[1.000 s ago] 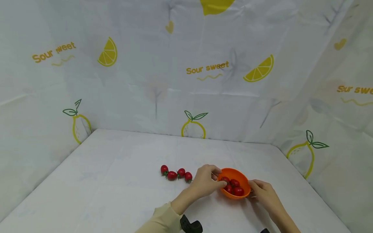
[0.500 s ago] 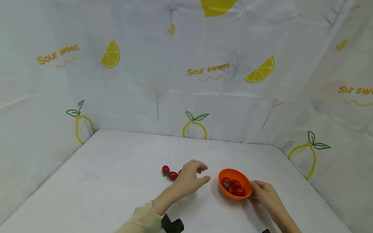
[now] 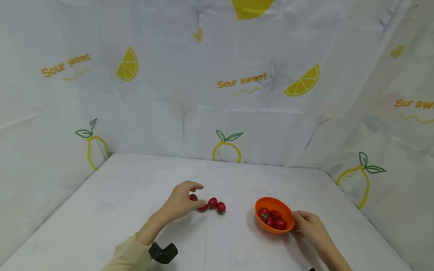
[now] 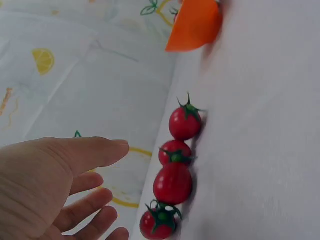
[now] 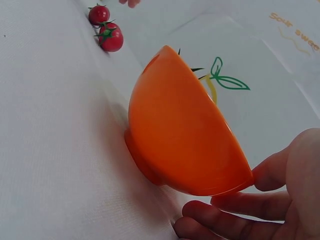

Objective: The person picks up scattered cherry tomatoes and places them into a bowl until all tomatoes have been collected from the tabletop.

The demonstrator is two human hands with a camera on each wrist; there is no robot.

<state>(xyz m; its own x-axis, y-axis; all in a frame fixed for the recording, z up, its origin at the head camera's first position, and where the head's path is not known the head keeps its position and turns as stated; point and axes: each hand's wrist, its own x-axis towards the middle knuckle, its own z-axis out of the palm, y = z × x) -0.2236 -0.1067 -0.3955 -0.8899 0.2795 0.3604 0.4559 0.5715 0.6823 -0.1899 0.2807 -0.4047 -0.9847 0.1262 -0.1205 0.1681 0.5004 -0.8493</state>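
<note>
A smooth orange bowl [image 5: 185,135] with a narrow raised foot sits mouth up, at least four red cherry tomatoes [image 3: 280,224] bunched inside, a green calyx showing among them. Well apart to the bowl's left, four loose tomatoes [image 4: 172,182], plump, shiny and topped with spiky green calyxes, lie close together in an uneven row that runs away from the bowl.

Pale cloth backdrop [image 3: 152,124] with yellow lemons [image 3: 252,8] and "Sour sweet" lettering [image 3: 249,80], behind and beside a white tabletop [image 3: 101,226].
</note>
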